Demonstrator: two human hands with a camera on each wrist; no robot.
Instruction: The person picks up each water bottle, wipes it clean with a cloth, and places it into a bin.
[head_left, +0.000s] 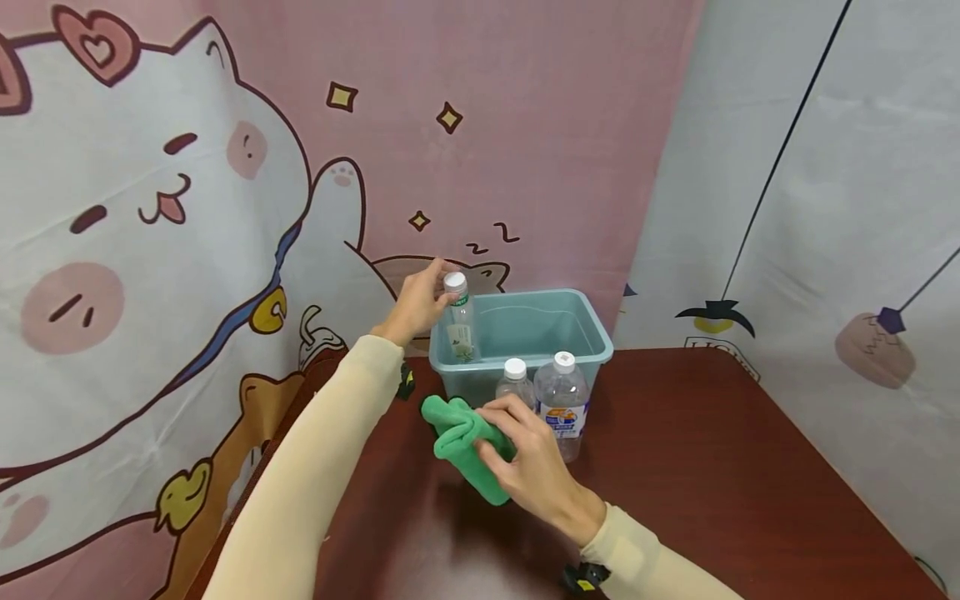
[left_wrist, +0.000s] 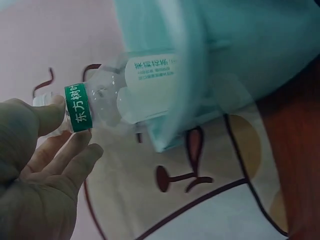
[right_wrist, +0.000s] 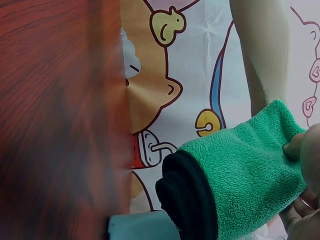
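Observation:
My left hand [head_left: 418,302] grips a clear plastic bottle [head_left: 461,329] near its white cap, thumb and fingers around the top. A green band circles its neck, and a pale label [left_wrist: 152,85] covers part of its body. Its lower part sits within the left end of a light blue plastic bin [head_left: 600,333]. In front of the bin, my right hand [head_left: 542,467] pinches a folded green towel [head_left: 474,454] above the table. Dark edging [right_wrist: 187,192] shows at one end of the towel in the right wrist view.
Two more clear bottles with white caps stand against the bin's front: a smaller bottle [head_left: 514,382] and a larger labelled bottle [head_left: 564,400]. The dark red-brown table [head_left: 712,467] extends right. A cartoon-printed curtain [head_left: 525,150] hangs behind the bin and along the left.

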